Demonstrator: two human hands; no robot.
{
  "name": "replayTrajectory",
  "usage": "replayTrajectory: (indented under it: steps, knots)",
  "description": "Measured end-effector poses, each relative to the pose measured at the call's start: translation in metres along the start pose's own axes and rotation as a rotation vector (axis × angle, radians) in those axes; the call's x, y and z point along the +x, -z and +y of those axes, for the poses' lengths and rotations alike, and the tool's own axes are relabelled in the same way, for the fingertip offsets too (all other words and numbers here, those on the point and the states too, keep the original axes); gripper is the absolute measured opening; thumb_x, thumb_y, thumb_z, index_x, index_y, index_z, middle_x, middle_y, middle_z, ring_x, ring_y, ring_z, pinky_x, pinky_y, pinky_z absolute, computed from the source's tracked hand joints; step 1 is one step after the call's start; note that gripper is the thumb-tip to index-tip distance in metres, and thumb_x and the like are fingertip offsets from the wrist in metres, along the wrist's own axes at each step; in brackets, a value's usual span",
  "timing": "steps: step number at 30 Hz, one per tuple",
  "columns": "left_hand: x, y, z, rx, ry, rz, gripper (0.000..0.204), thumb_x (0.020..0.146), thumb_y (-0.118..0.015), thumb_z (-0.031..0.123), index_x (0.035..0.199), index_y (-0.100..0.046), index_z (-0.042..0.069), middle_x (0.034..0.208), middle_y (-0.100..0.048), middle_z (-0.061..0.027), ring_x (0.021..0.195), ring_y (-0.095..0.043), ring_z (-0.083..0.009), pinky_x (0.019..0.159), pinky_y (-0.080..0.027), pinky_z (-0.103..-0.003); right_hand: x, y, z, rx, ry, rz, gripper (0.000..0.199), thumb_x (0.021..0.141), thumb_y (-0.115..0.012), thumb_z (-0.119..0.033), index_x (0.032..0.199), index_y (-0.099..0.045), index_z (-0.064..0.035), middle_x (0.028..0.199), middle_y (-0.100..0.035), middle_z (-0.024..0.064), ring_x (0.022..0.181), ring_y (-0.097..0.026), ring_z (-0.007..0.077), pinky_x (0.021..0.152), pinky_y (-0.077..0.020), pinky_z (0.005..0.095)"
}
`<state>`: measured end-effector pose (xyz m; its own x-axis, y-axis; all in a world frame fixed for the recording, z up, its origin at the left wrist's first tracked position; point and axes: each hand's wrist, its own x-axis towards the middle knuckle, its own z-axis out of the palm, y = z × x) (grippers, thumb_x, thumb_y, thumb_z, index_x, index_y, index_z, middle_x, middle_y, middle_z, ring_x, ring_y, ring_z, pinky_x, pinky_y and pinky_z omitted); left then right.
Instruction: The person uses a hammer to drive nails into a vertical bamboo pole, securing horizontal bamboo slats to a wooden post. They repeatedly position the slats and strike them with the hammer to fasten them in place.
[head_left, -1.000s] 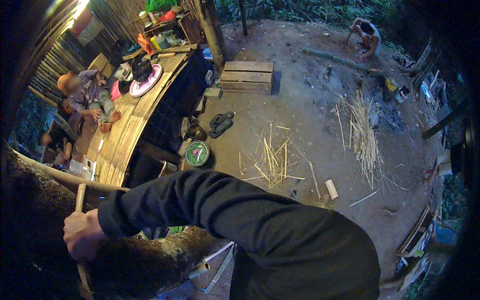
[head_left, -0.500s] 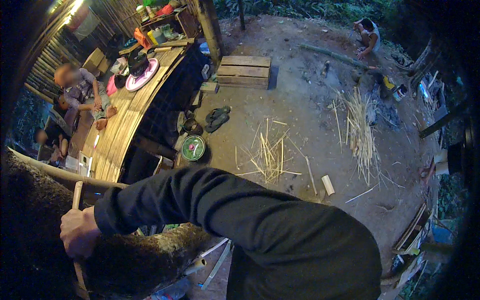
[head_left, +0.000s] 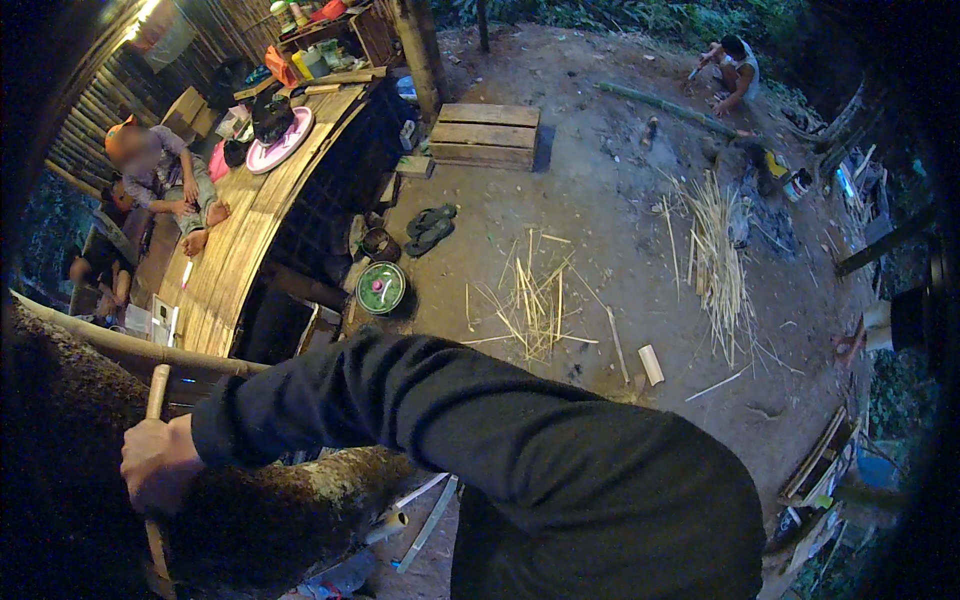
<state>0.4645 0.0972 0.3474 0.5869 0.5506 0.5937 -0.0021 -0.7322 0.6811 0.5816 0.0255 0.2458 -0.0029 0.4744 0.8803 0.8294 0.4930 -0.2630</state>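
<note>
One black-sleeved arm reaches across the lower view from right to left; by its shoulder and thumb side I take it for my right. At its end, my right hand (head_left: 160, 465) is closed around a slim, pale brown wooden stick (head_left: 157, 395). The stick's top pokes out above the fist, and its lower part runs down below the fist beside a dark, rough, mossy trunk-like surface (head_left: 330, 485). What the stick is joined to, if anything, cannot be made out in the shadow. My left hand is out of sight.
A bamboo platform (head_left: 270, 225) stands left with a seated person (head_left: 165, 175). Beyond my arm are a lidded green pot (head_left: 381, 288), dark sandals (head_left: 431, 228), a wooden crate (head_left: 485, 136) and split-bamboo strips (head_left: 722, 265). Another person (head_left: 738, 75) crouches far right.
The view has shifted slightly, so the ground sits a little higher and further left. My grip on the stick is unchanged. The far crouching person's arm has moved.
</note>
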Motion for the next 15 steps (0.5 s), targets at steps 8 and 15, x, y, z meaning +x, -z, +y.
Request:
replayTrajectory:
  steps: [8, 15]
  knots:
    - [0.003, 0.007, -0.001, 0.005, 0.001, -0.002, 0.044, 0.093, -0.070, 0.016, 0.132, -0.056, 0.001, 0.124, -0.066, -0.0112, 0.111, -0.063, -0.0234, 0.095, -0.052, -0.037, -0.027, 0.019, -0.029, -0.136, -0.071, -0.181, 0.019, 0.073, -0.071, -0.037, 0.078, -0.075, -0.0194, 0.073, -0.071, 0.0082, 0.071, -0.071, 0.0318, 0.062, -0.0575, 0.0461]
    - [-0.006, 0.041, 0.002, 0.063, -0.004, 0.006, 0.044, 0.093, -0.070, 0.016, 0.133, -0.056, 0.001, 0.125, -0.065, -0.0111, 0.112, -0.063, -0.0235, 0.095, -0.052, -0.037, -0.020, 0.029, -0.043, -0.187, -0.004, -0.186, 0.019, 0.072, -0.071, -0.036, 0.072, -0.073, -0.0176, 0.068, -0.070, 0.0075, 0.066, -0.071, 0.0316, 0.059, -0.0569, 0.0453]
